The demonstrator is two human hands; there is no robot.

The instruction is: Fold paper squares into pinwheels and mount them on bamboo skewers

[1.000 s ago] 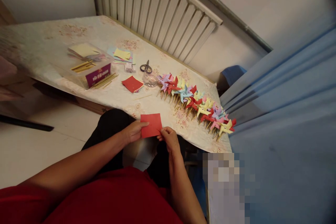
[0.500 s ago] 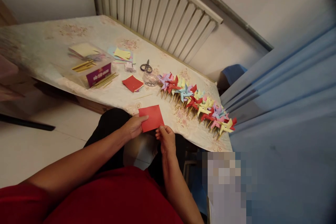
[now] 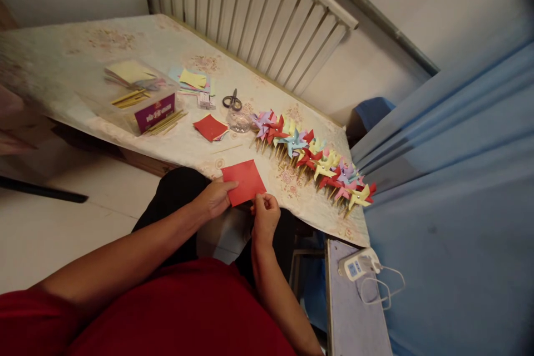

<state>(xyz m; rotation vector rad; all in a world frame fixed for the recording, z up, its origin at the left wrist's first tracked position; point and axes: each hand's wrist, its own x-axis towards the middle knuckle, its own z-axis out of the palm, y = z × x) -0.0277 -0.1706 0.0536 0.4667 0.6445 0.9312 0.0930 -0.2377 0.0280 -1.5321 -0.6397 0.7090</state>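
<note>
A: What do the two hands hold?

B: Both hold one red paper square [image 3: 244, 181]. The left hand [image 3: 214, 198] has its grip pinched on the square's near left edge, thumb on top. The right hand [image 3: 265, 216] has its grip closed on the square's near right corner, fingers curled.

A: Where is the square?

B: It sits at the near edge of the worktop [image 3: 83, 61], tilted like a diamond, above the person's lap. Whether it touches the cloth cannot be told.

A: What lies around the square?

B: Just beyond it to the right runs a row of paper pinwheels [image 3: 311, 158] on sticks. Beyond it lies a small red paper stack [image 3: 211, 127]. Farther beyond the square are scissors [image 3: 232, 102] and a clear jar [image 3: 238, 121] beside them. Beyond and left of the square stands a box [image 3: 156, 111] with sticks, and yellow sheets [image 3: 130, 71] past it. A radiator [image 3: 258, 16] stands behind the worktop, well apart from the square.
</note>
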